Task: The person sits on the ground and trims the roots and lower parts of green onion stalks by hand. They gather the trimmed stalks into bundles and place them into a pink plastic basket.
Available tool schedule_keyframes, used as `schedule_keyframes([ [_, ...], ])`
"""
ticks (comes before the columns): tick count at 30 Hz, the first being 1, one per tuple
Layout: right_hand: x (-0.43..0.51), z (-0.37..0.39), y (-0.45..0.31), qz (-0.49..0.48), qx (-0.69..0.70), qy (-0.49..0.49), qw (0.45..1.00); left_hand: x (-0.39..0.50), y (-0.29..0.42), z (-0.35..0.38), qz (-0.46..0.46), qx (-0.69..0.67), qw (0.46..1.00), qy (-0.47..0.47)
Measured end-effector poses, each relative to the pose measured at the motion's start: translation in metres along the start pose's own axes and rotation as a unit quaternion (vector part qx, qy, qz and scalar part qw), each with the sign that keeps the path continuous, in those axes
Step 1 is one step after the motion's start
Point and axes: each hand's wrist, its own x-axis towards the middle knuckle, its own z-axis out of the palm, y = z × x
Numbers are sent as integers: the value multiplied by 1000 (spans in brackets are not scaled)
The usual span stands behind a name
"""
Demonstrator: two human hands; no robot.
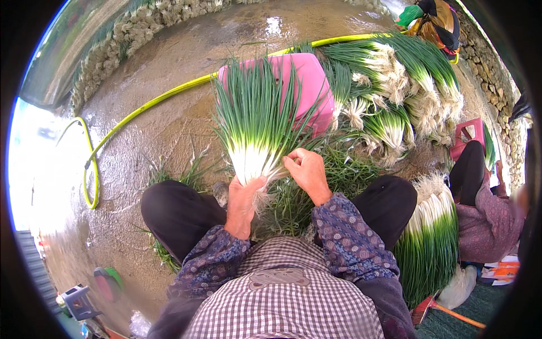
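Observation:
A fanned bunch of spring onions [258, 127] is held upright by my left hand [242, 203], which is closed around the white stems just above the roots. The green tops spread over a pink plastic stool [313, 91]. At the bunch's right edge, the thumb and forefinger of my right hand [309, 171] pinch an outer stem; the exact fingertip contact is partly hidden. Below my hands, loose trimmed green leaves [292, 212] cover the ground between my knees.
Bundled spring onions [385, 72] lie beyond the stool to the right. A larger bundle [430, 241] lies beside my right knee. A yellow hose [169, 93] crosses the wet concrete. A co-worker [487, 224] sits at right; another person [436, 25] is farther off.

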Motion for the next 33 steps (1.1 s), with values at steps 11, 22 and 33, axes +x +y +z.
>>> schedule_keyframes([
  [11, -73, -65, -14, 24, 488, 94, 867, -7, 4, 4, -7, 11, 1000, 13],
  [22, 2, 0, -25, -247, -34, 47, 967, -7, 11, 10, -30, 25, 999, 20],
  [33, -26, -7, -19, -112, 221, -28, 968, -9, 0, 8, 2, 36, 998, 41],
])
